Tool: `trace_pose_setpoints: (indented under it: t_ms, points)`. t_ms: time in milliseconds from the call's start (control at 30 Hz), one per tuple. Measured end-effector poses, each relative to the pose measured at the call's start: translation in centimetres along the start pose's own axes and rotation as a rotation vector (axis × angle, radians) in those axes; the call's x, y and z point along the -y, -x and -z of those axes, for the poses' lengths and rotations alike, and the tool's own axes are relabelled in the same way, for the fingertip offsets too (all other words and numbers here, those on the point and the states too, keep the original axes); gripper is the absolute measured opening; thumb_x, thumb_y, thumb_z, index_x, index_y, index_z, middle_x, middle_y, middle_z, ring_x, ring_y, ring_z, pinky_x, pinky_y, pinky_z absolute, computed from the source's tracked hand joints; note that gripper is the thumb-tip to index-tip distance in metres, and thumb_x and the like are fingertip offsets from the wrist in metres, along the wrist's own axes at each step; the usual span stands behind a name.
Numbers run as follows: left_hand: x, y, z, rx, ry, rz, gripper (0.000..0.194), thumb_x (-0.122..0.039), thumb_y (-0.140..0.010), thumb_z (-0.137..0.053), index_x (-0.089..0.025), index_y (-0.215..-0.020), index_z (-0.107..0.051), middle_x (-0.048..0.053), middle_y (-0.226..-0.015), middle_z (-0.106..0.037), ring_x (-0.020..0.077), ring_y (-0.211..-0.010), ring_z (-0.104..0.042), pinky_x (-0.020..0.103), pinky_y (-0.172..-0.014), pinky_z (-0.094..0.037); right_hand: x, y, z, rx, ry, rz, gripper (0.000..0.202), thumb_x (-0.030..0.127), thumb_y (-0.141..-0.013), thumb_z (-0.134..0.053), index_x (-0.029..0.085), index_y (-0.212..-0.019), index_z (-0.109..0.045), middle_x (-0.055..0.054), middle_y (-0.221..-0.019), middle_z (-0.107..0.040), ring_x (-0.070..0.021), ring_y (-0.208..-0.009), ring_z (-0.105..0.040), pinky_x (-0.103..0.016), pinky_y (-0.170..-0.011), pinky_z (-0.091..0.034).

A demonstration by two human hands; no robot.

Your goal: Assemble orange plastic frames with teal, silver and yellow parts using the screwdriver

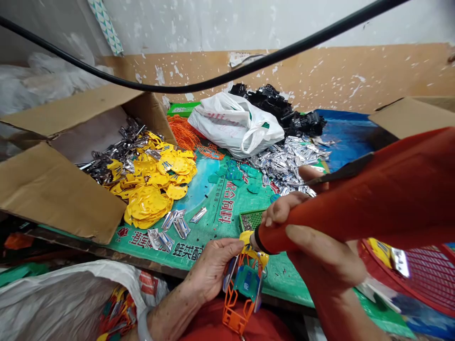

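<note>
My left hand (209,267) pinches a small plastic assembly near the table's front edge. The assembly has an orange open frame (234,310), a teal piece (248,280) in its middle, silvery side plates and a yellow plate (261,258) at its upper end. Wrapped in my right hand (329,258) is a thick red powered screwdriver (320,213) with a dark lever (341,173) along its upper side. Its tip meets the yellow plate close to my left thumb; the exact contact point is too small to make out. Behind it sits a green tray (250,220) of tiny screws.
Yellow plates (152,199) and dark metallic parts spill from a cardboard box (64,184). Silver pieces (284,161), black parts (273,102) and a white bag (231,123) lie farther back. A red basket (423,279) stands right. A black cable (199,87) hangs across the view.
</note>
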State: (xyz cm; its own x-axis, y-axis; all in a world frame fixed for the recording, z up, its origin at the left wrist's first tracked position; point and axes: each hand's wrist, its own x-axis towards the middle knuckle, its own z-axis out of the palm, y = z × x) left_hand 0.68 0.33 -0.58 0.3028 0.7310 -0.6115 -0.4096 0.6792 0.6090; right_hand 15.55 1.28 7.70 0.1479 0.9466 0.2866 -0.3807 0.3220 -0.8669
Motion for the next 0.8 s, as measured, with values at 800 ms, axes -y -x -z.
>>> trace_pose_setpoints:
  t_ms: [800]
  points:
    - [0.8,0.0,0.2,-0.053,-0.092,-0.096,0.041,-0.046,-0.053,-0.086,-0.009,-0.064,-0.072,0.002,-0.053,-0.064,0.0092,-0.046,-0.051,0.019,-0.046,-0.037,-2.0,0.7,0.4,0.108,0.217,0.042,0.01,0.023,-0.073,-0.072,0.025,-0.081,-0.065,0.0,-0.069,-0.061,-0.0187,-0.065,-0.06,-0.04,-0.067,-0.054]
